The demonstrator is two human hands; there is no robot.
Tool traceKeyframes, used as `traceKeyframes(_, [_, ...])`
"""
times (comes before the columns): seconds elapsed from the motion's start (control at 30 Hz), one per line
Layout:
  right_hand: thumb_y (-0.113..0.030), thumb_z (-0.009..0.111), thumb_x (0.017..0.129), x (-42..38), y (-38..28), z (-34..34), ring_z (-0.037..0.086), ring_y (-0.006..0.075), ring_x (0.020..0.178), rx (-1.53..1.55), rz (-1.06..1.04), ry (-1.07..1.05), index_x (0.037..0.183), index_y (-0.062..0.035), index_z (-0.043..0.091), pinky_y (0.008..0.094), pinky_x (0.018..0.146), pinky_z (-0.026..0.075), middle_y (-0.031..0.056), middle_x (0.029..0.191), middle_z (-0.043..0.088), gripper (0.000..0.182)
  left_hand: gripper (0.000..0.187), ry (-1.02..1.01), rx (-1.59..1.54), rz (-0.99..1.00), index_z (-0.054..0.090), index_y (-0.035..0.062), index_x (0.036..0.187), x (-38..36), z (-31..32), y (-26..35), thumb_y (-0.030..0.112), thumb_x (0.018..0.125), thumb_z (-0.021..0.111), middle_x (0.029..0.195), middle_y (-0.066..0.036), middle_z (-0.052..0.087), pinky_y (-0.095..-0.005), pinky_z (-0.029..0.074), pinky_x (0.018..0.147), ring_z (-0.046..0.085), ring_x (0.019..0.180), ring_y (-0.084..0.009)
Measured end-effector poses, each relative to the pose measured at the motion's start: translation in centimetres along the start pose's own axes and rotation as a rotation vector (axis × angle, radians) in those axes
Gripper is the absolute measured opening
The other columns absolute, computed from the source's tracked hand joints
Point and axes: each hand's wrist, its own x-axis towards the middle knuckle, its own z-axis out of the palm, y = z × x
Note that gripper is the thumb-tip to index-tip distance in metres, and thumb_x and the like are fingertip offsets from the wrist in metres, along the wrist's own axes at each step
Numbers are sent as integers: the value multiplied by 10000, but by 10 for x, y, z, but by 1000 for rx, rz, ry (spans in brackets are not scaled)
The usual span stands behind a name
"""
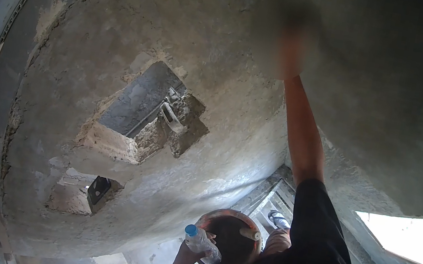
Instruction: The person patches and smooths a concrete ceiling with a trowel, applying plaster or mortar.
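Observation:
At the lower middle my left hand (185,253) is wrapped round a clear plastic bottle (202,244) with a blue cap. The bottle overlaps the rim of a round, dark pan or basin (229,241), which is close to my body. My right arm reaches up and away from a black sleeve. Its hand (297,23) is a dark blur against the rough grey wall (233,68), so its fingers and anything in them cannot be made out.
The wall has a large recess (144,98) holding a pale loop-shaped fitting (171,118). A smaller recess below holds a dark, phone-like object (100,187). A bright opening (401,236) is at the right. A shoe (279,219) shows beyond the pan.

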Motion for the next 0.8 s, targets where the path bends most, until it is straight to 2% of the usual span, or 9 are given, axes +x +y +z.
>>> traceKeyframes(0.1, [71,523,704,7,-15,11,534,419,1081,53,5,-193,1249,62,460,431,922,440,282,1134,563,549,508,22,-19,-11,522,31,1098,-1,-3,-4,-19,643,742,1106,-110,598,-384,492,872,605,988,-221])
traceKeyframes(0.13, [71,523,704,5,-10,16,534,419,1081,54,8,-195,1249,62,460,431,922,440,282,1134,563,549,511,22,-22,-4,519,32,1097,-2,-3,-5,-19,642,746,1104,-111,598,-384,494,870,605,985,-220])
traceKeyframes(0.2, [17,570,696,-4,2,26,525,420,1104,-60,-303,-128,1222,79,477,399,949,439,279,1214,519,538,515,22,-24,2,515,32,1096,-3,-5,-5,-18,640,750,1102,-112,598,-384,495,868,606,981,-219])
traceKeyframes(0.43, [55,640,641,-20,27,16,431,438,1201,-246,-380,-245,1265,83,424,404,1004,399,269,1266,481,661,516,15,-49,-7,509,29,1103,1,-1,-1,-13,648,749,1107,-114,596,-385,497,866,604,984,-218])
traceKeyframes(0.5, [1,569,750,-24,30,12,438,434,1189,-353,-378,-306,1254,88,429,426,1010,392,290,1293,439,530,519,9,-57,11,506,27,1107,2,1,-1,-12,649,748,1108,-114,596,-385,497,867,604,985,-219])
traceKeyframes(0.63, [-16,558,763,-43,43,5,444,435,1183,-370,-369,-255,1249,71,449,428,998,402,273,1299,445,506,523,13,-44,10,507,23,1115,1,1,-6,-7,650,744,1103,-113,599,-382,499,864,606,987,-219])
traceKeyframes(0.7, [-28,544,769,-53,37,-7,496,420,1133,-365,12,-422,1198,58,510,426,957,429,268,1234,507,439,522,15,-53,6,510,22,1116,0,2,-5,-5,650,743,1101,-113,601,-380,499,864,607,987,-218])
traceKeyframes(0.73, [-28,544,769,-50,32,-9,496,420,1133,-363,12,-421,1198,58,510,426,957,429,268,1234,507,439,518,16,-47,3,514,21,1112,-1,4,-3,-3,648,744,1099,-112,602,-380,498,864,608,984,-217])
traceKeyframes(0.8, [-39,543,762,-35,21,-13,543,407,1071,-136,278,-296,1180,54,527,428,920,444,272,1149,560,428,514,22,-37,4,517,20,1108,-1,4,-1,-2,647,744,1097,-111,602,-380,497,864,609,982,-216])
